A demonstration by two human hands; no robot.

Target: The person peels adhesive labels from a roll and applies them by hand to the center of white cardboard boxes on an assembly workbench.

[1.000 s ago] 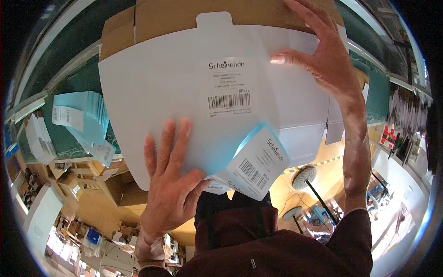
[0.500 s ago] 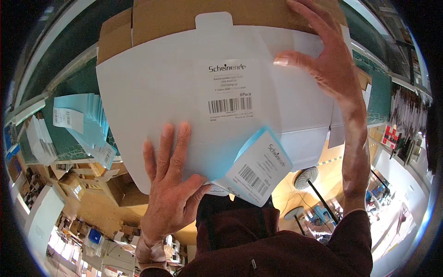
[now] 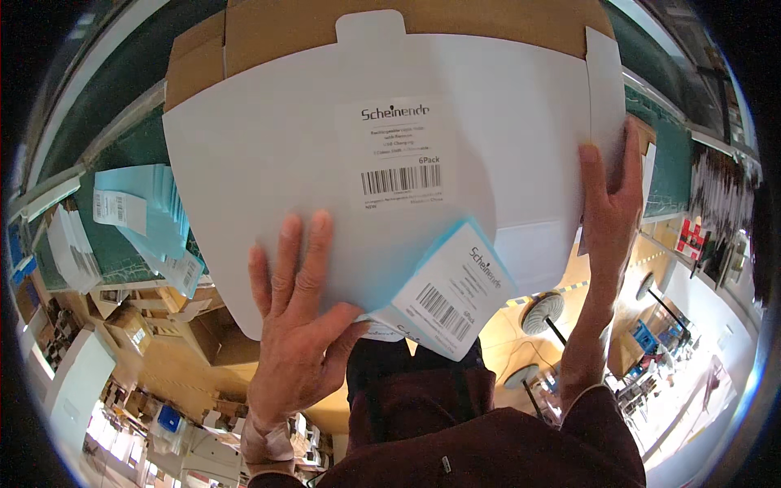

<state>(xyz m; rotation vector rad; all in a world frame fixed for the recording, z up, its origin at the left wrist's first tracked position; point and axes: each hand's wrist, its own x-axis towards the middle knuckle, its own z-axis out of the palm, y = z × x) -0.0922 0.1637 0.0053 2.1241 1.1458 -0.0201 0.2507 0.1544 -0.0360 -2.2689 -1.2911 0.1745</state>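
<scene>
The left hand (image 3: 297, 333) pinches a blue-backed label strip (image 3: 384, 281) between thumb and forefinger, its other fingers spread flat on a white carton (image 3: 260, 171). The right hand (image 3: 608, 203) holds the carton's right edge in a narrow grip, thumb on the face and fingers round the outer side.

The carton lies folded flat across the middle of the worktop (image 3: 669, 167), its lower end reaching out past the near edge toward the person's dark red top (image 3: 521, 447). A white barcode label (image 3: 401, 154) sits on its face, upright and seemingly smooth; that piece looks done. The strip curls up beside the left thumb with at least one more label on its backing, so labels appear to be left over. Whether the carton's other side bears one cannot be seen.

Beyond the carton's far edge, its tab overlaps a piece of brown cardboard (image 3: 488, 24). Near the worktop's near left corner are a fan of blue label strips (image 3: 154, 195) and a stack of white sheets (image 3: 71, 244). Green surface shows between the fan and the carton's left edge, and more beyond the right hand. Below the near edge, an open cardboard box (image 3: 232, 335) and a round stool (image 3: 543, 313) stand lower down.
</scene>
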